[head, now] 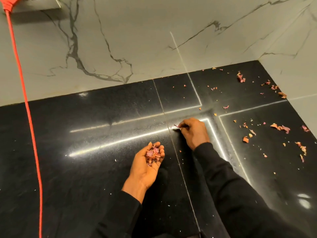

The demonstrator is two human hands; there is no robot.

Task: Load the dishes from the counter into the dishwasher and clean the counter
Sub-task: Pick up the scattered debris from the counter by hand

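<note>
A glossy black counter fills the lower view. My left hand lies palm up above it, cupped around a small heap of pink and orange peel scraps. To its right, my right hand rests on the counter and pinches one pink scrap between its fingertips. Several more scraps lie scattered over the counter's right side and far corner. No dishes or dishwasher are in view.
A marble-patterned wall runs behind the counter and turns at the right corner. A red cord hangs from a plug at the top left and crosses the counter's left side. Tiny white crumbs dot the surface.
</note>
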